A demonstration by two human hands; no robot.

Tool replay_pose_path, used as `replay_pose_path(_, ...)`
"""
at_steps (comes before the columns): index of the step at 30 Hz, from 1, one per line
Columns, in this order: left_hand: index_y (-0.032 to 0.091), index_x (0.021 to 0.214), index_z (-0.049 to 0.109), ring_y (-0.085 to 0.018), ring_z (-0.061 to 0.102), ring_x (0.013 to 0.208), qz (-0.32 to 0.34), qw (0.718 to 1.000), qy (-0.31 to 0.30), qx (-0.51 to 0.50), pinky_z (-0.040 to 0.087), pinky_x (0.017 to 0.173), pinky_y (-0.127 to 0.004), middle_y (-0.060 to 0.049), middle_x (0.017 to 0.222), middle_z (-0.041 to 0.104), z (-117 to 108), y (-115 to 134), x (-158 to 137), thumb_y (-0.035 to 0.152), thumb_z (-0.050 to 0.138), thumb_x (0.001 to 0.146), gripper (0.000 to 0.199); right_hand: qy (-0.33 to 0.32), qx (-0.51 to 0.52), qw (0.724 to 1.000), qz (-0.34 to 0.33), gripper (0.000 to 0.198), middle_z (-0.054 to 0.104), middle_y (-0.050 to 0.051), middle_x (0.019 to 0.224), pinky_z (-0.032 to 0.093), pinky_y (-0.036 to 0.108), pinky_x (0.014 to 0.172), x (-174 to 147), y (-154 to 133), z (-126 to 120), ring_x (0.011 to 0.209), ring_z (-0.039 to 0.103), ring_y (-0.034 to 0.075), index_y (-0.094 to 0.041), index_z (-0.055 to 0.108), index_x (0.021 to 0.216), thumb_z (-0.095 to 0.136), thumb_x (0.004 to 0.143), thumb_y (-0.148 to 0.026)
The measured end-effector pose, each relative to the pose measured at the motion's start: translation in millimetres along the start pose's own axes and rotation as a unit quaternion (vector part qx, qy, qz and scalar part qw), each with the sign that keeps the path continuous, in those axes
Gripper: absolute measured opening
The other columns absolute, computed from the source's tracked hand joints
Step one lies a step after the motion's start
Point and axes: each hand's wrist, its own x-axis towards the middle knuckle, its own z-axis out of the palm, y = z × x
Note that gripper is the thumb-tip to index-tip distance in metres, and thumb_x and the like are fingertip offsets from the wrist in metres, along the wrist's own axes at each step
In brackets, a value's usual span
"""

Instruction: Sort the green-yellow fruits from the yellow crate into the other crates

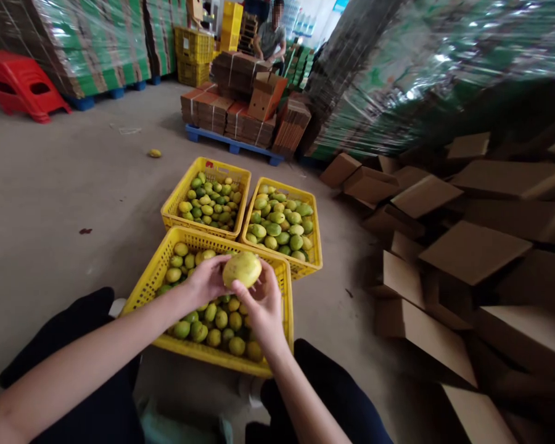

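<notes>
A smooth, oval yellow fruit [242, 269] with small dark specks is raised between my hands, over the near yellow crate [139, 287]. My left hand [208, 280] closes on its left side, the fingertips partly hidden behind it. On the other side, my right hand [264, 302] grips it with the thumb in front and the fingers around the back. Under my hands, the near crate holds many green and yellow fruits [221, 319]. Just beyond it stand two more yellow crates of similar fruit, a left crate [198, 228] and a right crate [318, 246].
Loose cardboard boxes [476, 246] pile up on the right. Bundled flat cartons [250, 120] sit on a blue pallet [234, 147] ahead, with a person [272, 42] behind. One fruit [154, 153] lies on the floor. A red stool [21, 86] and wrapped stacks [102, 43] stand left.
</notes>
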Motion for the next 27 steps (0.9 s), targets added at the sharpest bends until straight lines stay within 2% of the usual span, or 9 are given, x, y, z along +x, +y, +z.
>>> replay_pose_path(2, 0.013, 0.087, 0.066, -0.023, 0.066, 0.086, 0.057, 0.995, -0.01, 0.076, 0.055, 0.08, -0.036, -0.008, 0.085, 0.07, 2.9, 15.3, -3.1, 0.028, 0.075, 0.077, 0.02, 0.026, -0.018, 0.999, -0.03, 0.052, 0.069, 0.006, 0.114, 0.06, 0.036, 0.083, 5.1, -9.1, -11.5, 0.099, 0.07, 0.023, -0.025, 0.054, 0.114, 0.081, 0.072, -0.039)
replay_pose_path(4, 0.014, 0.091, 0.065, -0.02, 0.065, 0.088, 0.158, 0.977, -0.013, 0.145, 0.053, 0.082, -0.034, -0.006, 0.091, 0.069, 6.2, 31.6, -8.6, 0.026, 0.084, 0.069, 0.031, 0.069, -0.085, 0.991, -0.082, 0.055, 0.067, 0.006, 0.116, 0.061, 0.037, 0.08, 10.2, -15.4, -25.0, 0.097, 0.07, 0.023, -0.026, 0.055, 0.115, 0.083, 0.069, -0.037)
replay_pose_path(7, 0.019, 0.097, 0.064, -0.017, 0.062, 0.094, 0.313, 0.918, -0.033, 0.24, 0.049, 0.087, -0.029, -0.002, 0.099, 0.067, 11.0, 46.3, -16.5, 0.015, 0.091, 0.055, 0.05, 0.115, -0.202, 0.959, -0.16, 0.055, 0.066, 0.007, 0.118, 0.061, 0.04, 0.081, 15.5, -14.6, -40.5, 0.101, 0.068, 0.025, -0.027, 0.057, 0.118, 0.082, 0.07, -0.035)
replay_pose_path(10, 0.022, 0.098, 0.064, -0.016, 0.061, 0.095, 0.376, 0.87, -0.083, 0.307, 0.049, 0.086, -0.029, -0.001, 0.103, 0.064, 14.6, 44.2, -18.6, 0.014, 0.091, 0.054, 0.052, 0.109, -0.26, 0.934, -0.22, 0.05, 0.062, 0.008, 0.124, 0.06, 0.042, 0.082, 16.9, -7.2, -42.9, 0.112, 0.063, 0.028, -0.028, 0.057, 0.121, 0.077, 0.075, -0.031)
replay_pose_path(13, 0.024, 0.1, 0.068, -0.018, 0.059, 0.102, 0.391, 0.849, -0.115, 0.336, 0.05, 0.088, -0.03, -0.002, 0.109, 0.059, 17.2, 36.0, -16.1, 0.017, 0.091, 0.055, 0.051, 0.107, -0.261, 0.924, -0.259, 0.048, 0.058, 0.009, 0.126, 0.06, 0.04, 0.08, 15.5, -5.1, -37.7, 0.117, 0.059, 0.028, -0.029, 0.056, 0.124, 0.073, 0.079, -0.028)
replay_pose_path(16, 0.026, 0.104, 0.071, -0.019, 0.058, 0.104, 0.384, 0.843, -0.13, 0.353, 0.05, 0.09, -0.031, -0.002, 0.109, 0.058, 18.1, 32.7, -13.1, 0.02, 0.091, 0.057, 0.052, 0.136, -0.266, 0.911, -0.285, 0.045, 0.057, 0.008, 0.119, 0.06, 0.039, 0.079, 14.0, -10.5, -35.5, 0.113, 0.059, 0.026, -0.029, 0.058, 0.121, 0.073, 0.079, -0.025)
replay_pose_path(20, 0.028, 0.109, 0.072, -0.019, 0.058, 0.104, 0.379, 0.831, -0.128, 0.386, 0.049, 0.091, -0.031, -0.003, 0.111, 0.06, 13.8, 35.9, -10.1, 0.021, 0.09, 0.06, 0.052, 0.131, -0.283, 0.907, -0.283, 0.043, 0.058, 0.007, 0.115, 0.059, 0.04, 0.08, 14.8, -15.1, -39.5, 0.109, 0.06, 0.025, -0.029, 0.06, 0.117, 0.075, 0.077, -0.026)
replay_pose_path(23, 0.026, 0.11, 0.071, -0.017, 0.06, 0.099, 0.348, 0.86, -0.132, 0.348, 0.049, 0.089, -0.03, -0.002, 0.106, 0.065, 7.3, 40.0, -7.7, 0.02, 0.09, 0.061, 0.053, 0.104, -0.237, 0.936, -0.239, 0.049, 0.062, 0.006, 0.112, 0.058, 0.041, 0.084, 18.2, -13.7, -41.3, 0.105, 0.062, 0.024, -0.028, 0.06, 0.115, 0.081, 0.071, -0.03)
replay_pose_path(27, 0.022, 0.102, 0.068, -0.016, 0.064, 0.089, 0.27, 0.928, -0.147, 0.21, 0.052, 0.081, -0.027, -0.002, 0.099, 0.068, 0.6, 45.4, -8.0, 0.023, 0.09, 0.059, 0.048, 0.056, -0.054, 0.988, -0.131, 0.062, 0.067, 0.001, 0.102, 0.058, 0.037, 0.083, 23.2, -16.3, -38.5, 0.096, 0.066, 0.022, -0.027, 0.056, 0.104, 0.092, 0.054, -0.032)
